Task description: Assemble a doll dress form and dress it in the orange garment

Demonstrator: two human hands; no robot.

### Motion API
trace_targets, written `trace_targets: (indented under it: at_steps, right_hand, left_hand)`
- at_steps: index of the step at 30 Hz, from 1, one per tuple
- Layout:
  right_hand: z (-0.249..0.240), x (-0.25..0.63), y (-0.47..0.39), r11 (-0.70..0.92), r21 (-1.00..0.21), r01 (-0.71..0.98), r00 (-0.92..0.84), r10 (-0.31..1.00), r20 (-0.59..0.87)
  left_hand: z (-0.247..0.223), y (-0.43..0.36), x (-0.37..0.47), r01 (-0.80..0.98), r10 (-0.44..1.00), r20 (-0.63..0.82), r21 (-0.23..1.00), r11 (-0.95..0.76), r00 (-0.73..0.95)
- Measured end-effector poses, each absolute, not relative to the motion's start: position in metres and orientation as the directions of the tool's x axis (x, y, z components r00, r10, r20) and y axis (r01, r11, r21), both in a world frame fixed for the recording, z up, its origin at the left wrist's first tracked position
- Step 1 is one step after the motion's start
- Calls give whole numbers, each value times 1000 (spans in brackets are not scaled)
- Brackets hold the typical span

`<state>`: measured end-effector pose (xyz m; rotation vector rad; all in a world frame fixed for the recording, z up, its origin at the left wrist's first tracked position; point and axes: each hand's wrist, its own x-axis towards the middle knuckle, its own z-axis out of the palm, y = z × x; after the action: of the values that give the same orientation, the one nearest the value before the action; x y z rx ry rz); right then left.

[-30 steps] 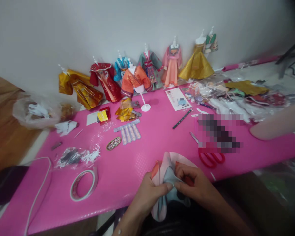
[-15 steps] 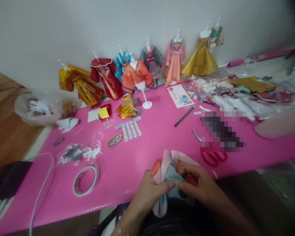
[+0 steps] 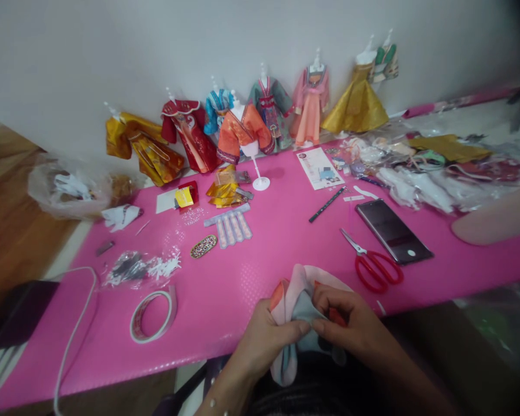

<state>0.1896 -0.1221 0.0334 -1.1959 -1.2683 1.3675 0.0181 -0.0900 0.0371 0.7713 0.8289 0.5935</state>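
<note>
1. The left hand (image 3: 268, 330) pinched the pink-and-grey fabric (image 3: 300, 283) between thumb and fingers.
2. The right hand (image 3: 353, 318) grasped the same fabric, its thumb tip close to the left one.
3. The fabric, showing orange parts, was bunched between the hands at the near edge of the pink table (image 3: 225, 294).
4. Red-handled scissors (image 3: 363, 252) lay beside a dark smartphone (image 3: 392, 230), to the right beyond the hands.
5. A tape roll (image 3: 137, 323) lay at the left, and miniature garments (image 3: 245, 132) stood along the back near the wall (image 3: 156, 46).
</note>
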Motion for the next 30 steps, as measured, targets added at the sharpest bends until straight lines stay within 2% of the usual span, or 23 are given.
trace_targets:
  at_steps: [15,30]
  right_hand:
    - [32,191,-124,-107,-994,-36,-161,982,-99]
    - [34,190,-122,-117,-992,-42,-192,976,-107]
  left_hand:
    - [33,-91,14,-192,717,-372,798,571,590]
    - [38,-90,13,-134,712,-402,813,567,576]
